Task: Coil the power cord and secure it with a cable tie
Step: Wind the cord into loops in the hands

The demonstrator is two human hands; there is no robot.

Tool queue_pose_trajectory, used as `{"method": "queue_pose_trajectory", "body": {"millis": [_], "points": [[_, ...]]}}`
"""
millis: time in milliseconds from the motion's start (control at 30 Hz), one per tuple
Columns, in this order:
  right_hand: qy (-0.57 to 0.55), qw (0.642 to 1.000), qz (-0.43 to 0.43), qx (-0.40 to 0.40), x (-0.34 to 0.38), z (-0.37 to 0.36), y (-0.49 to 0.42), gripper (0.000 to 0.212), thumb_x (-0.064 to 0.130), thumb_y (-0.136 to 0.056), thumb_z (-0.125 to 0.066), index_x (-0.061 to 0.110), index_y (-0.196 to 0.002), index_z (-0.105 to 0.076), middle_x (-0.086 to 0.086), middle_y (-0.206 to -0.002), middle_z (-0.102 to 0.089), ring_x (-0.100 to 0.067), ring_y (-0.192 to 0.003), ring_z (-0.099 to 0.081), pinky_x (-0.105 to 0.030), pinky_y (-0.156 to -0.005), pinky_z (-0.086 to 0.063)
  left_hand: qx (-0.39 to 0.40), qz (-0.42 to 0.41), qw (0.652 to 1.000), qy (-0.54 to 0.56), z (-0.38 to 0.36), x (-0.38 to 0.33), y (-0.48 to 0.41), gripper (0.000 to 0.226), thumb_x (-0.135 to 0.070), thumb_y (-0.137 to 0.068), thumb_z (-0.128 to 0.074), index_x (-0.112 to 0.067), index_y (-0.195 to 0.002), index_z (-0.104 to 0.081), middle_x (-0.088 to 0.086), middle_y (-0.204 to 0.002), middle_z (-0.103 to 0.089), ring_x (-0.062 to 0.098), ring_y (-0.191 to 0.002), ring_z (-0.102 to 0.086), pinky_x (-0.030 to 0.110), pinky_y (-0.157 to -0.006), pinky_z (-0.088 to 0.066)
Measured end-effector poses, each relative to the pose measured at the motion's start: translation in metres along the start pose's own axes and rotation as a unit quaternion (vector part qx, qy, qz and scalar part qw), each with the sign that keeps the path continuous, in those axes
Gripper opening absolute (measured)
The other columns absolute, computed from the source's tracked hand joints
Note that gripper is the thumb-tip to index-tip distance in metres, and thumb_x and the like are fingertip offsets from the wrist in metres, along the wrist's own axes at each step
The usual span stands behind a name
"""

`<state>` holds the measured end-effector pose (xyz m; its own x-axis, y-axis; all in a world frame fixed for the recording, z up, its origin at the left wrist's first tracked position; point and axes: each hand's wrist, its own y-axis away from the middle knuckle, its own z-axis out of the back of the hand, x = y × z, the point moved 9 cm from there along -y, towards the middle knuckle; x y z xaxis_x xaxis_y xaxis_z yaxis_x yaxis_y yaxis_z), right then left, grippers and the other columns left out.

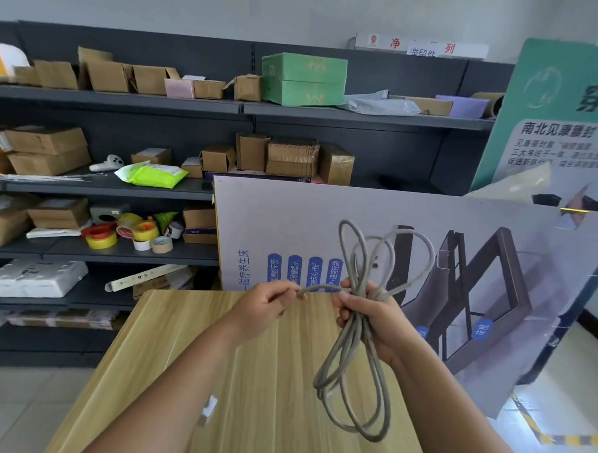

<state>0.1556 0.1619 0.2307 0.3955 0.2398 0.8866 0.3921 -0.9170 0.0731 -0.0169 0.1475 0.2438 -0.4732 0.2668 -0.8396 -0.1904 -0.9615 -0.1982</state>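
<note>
A grey power cord (353,359) is gathered into long loops above the wooden table (256,378). My right hand (372,322) grips the bundle at its middle; loops stick up above the fist and hang down below it. One strand runs sideways from the bundle to my left hand (263,303), which pinches the cord's free end between thumb and fingers. A small clear piece, perhaps a cable tie (209,409), lies on the table beside my left forearm; I cannot tell what it is.
A large printed board (444,232) leans behind the table's far edge, and a green poster (563,111) stands at the right. Dark shelves (121,187) on the left hold cardboard boxes, tape rolls (119,234) and packets. Tiled floor lies at both sides.
</note>
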Motion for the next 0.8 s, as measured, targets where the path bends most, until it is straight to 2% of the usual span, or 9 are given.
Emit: {"method": "queue_pose_trajectory", "body": {"millis": [67,133,200,300,367,533,667,733,800], "points": [[0.072,0.997,0.009,-0.039,0.001,0.008,-0.001,0.019,-0.009,-0.084,-0.065,0.003,-0.098,-0.060,-0.012,-0.070,-0.066,-0.017,-0.052,-0.059,-0.027,-0.054,-0.052,-0.053,-0.014,0.998,-0.018,0.011,-0.006,-0.002,0.021,-0.031,-0.097,-0.053,-0.037,-0.094,-0.073,-0.017,-0.058,-0.056,0.002,-0.051,-0.043,0.022,-0.056,-0.036],[0.142,0.987,0.013,-0.074,-0.002,0.013,-0.004,0.019,-0.007,-0.080,-0.071,0.003,-0.093,-0.062,-0.015,-0.074,-0.066,-0.018,-0.057,-0.060,-0.028,-0.057,-0.052,-0.059,-0.053,0.994,-0.076,0.015,-0.024,-0.006,0.018,-0.025,-0.096,-0.056,-0.026,-0.095,-0.075,-0.016,-0.061,-0.061,0.005,-0.056,-0.050,0.019,-0.057,-0.038],[0.160,0.984,0.010,-0.083,-0.007,0.013,-0.006,0.017,-0.005,-0.078,-0.074,0.004,-0.088,-0.062,-0.016,-0.075,-0.062,-0.020,-0.059,-0.059,-0.030,-0.060,-0.051,-0.045,-0.094,0.984,-0.143,0.015,-0.042,-0.010,0.018,-0.024,-0.095,-0.056,-0.021,-0.092,-0.074,-0.009,-0.068,-0.064,0.010,-0.066,-0.055,0.021,-0.061,-0.041],[0.145,0.986,0.013,-0.078,-0.012,0.014,-0.009,0.017,-0.004,-0.080,-0.073,0.005,-0.085,-0.060,-0.010,-0.069,-0.059,-0.019,-0.057,-0.056,-0.030,-0.059,-0.049,-0.011,-0.120,0.973,-0.197,0.010,-0.053,-0.015,0.025,-0.032,-0.095,-0.052,-0.017,-0.087,-0.071,-0.001,-0.070,-0.066,0.016,-0.068,-0.057,0.033,-0.064,-0.046],[0.180,0.982,0.010,-0.064,-0.016,0.011,-0.010,0.020,-0.002,-0.078,-0.076,0.006,-0.086,-0.059,-0.005,-0.065,-0.058,-0.019,-0.060,-0.058,-0.032,-0.064,-0.050,0.018,-0.137,0.962,-0.236,0.003,-0.060,-0.017,0.028,-0.033,-0.093,-0.052,-0.014,-0.086,-0.072,0.002,-0.073,-0.069,0.018,-0.071,-0.060,0.039,-0.067,-0.048],[0.141,0.989,-0.020,-0.027,-0.025,-0.002,-0.011,0.021,-0.008,-0.080,-0.070,0.007,-0.090,-0.060,-0.002,-0.060,-0.055,-0.020,-0.055,-0.056,-0.039,-0.068,-0.047,0.062,-0.126,0.961,-0.239,-0.010,-0.066,-0.025,0.018,-0.024,-0.092,-0.058,-0.020,-0.092,-0.075,-0.007,-0.083,-0.072,0.003,-0.074,-0.056,0.027,-0.073,-0.044],[0.190,0.981,-0.008,0.030,-0.023,-0.019,-0.009,0.021,-0.007,-0.076,-0.071,0.006,-0.090,-0.063,-0.009,-0.071,-0.057,-0.021,-0.062,-0.057,-0.037,-0.069,-0.049,0.153,-0.102,0.937,-0.297,-0.035,-0.060,-0.026,0.023,-0.033,-0.091,-0.053,-0.029,-0.097,-0.074,-0.009,-0.095,-0.074,0.011,-0.091,-0.062,0.035,-0.084,-0.049],[0.209,0.977,-0.014,0.032,-0.023,-0.020,-0.010,0.018,-0.005,-0.077,-0.071,0.006,-0.090,-0.064,-0.009,-0.070,-0.058,-0.022,-0.062,-0.060,-0.038,-0.068,-0.049,0.119,-0.103,0.950,-0.269,-0.033,-0.061,-0.027,0.019,-0.034,-0.087,-0.059,-0.027,-0.095,-0.075,-0.008,-0.092,-0.075,0.011,-0.089,-0.065,0.038,-0.084,-0.051],[0.227,0.974,-0.011,0.026,-0.019,-0.021,-0.009,0.011,0.000,-0.081,-0.071,0.005,-0.089,-0.065,-0.009,-0.069,-0.058,-0.025,-0.061,-0.060,-0.037,-0.065,-0.052,0.036,-0.085,0.980,-0.175,-0.018,-0.061,-0.027,0.012,-0.034,-0.079,-0.073,-0.023,-0.085,-0.073,-0.006,-0.081,-0.075,0.008,-0.078,-0.068,0.038,-0.078,-0.055]]}}
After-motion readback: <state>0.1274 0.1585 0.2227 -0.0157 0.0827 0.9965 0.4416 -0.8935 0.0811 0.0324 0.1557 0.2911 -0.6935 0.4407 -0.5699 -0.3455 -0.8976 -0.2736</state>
